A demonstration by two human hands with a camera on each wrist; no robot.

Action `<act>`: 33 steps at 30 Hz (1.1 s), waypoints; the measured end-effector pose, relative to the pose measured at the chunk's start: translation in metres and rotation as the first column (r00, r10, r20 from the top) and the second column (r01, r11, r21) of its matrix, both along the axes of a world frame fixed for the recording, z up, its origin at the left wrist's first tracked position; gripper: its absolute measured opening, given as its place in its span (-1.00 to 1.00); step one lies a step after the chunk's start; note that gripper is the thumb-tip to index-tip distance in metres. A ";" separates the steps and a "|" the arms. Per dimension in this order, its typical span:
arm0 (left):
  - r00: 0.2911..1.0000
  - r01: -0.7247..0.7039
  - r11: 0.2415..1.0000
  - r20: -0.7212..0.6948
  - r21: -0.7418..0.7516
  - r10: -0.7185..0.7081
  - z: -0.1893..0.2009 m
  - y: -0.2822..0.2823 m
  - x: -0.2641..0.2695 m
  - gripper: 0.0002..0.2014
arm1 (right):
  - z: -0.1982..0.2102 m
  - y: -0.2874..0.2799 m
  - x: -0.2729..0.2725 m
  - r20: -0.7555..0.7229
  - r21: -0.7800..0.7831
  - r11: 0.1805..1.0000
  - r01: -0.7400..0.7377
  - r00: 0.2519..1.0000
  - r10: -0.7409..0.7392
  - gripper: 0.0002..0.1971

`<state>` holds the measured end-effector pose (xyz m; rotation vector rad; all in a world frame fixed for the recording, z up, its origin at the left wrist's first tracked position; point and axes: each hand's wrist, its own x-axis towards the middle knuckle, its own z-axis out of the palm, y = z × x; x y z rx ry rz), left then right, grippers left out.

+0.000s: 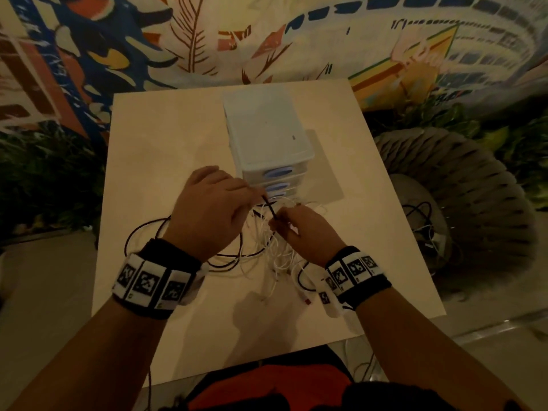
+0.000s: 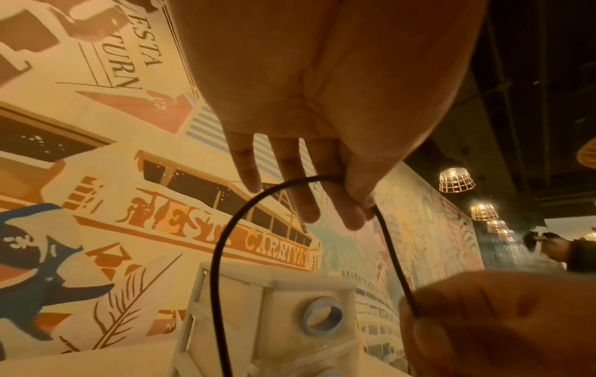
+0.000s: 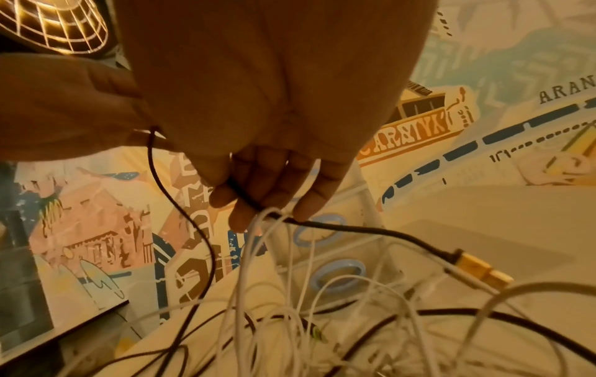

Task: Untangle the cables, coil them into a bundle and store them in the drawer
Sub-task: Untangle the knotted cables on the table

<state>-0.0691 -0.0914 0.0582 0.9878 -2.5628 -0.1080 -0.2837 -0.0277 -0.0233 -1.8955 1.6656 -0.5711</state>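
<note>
A black cable (image 1: pixel 269 209) is pinched by the left hand (image 1: pixel 207 210) and the right hand (image 1: pixel 305 232), a short stretch held between them above the tangle of white cables (image 1: pixel 272 253) on the table (image 1: pixel 166 149). The drawer unit (image 1: pixel 268 134), its 3 visible drawers closed, stands at 12 o'clock from the hands. A gold plug (image 3: pixel 480 270) is seen at 4 o'clock from the right fingers (image 3: pixel 238 219).
</note>
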 end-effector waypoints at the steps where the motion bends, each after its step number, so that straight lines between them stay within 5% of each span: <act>1: 0.999 -0.016 1.000 -0.028 0.002 0.016 0.004 0.001 0.002 -0.74 | -0.004 -0.001 -0.002 -0.025 -0.003 1.000 0.001 1.000 -0.001 -0.75; 6: 0.974 -0.087 0.996 -0.211 0.014 0.088 0.022 -0.003 0.021 -0.76 | -0.026 -0.001 -0.023 -0.020 0.146 0.986 0.084 0.996 -0.082 -0.78; 11: 0.938 -0.131 0.989 -0.315 0.065 0.145 0.022 -0.003 0.031 -0.77 | -0.034 0.003 -0.029 0.003 0.109 0.983 0.147 0.989 -0.148 -0.79; 20: 0.981 -0.166 0.952 -0.057 0.256 0.186 0.013 -0.006 0.033 -0.84 | -0.028 0.002 -0.033 0.121 0.127 0.928 0.350 0.923 -0.365 -0.94; 25: 0.980 -0.190 0.933 0.004 0.306 0.199 0.002 -0.004 0.031 -0.90 | -0.019 0.000 -0.036 0.213 -0.011 0.947 0.322 0.926 -0.313 -1.00; 30: 0.981 -0.191 0.921 0.031 0.340 0.192 -0.009 -0.004 0.041 -0.93 | -0.015 0.003 -0.079 0.335 -0.073 0.806 0.587 0.776 -0.535 -0.74; 33: 0.973 -0.228 0.895 0.069 0.384 0.219 -0.023 -0.006 0.052 -0.91 | -0.015 0.014 -0.113 0.284 -0.074 0.733 0.677 0.718 -0.635 -0.77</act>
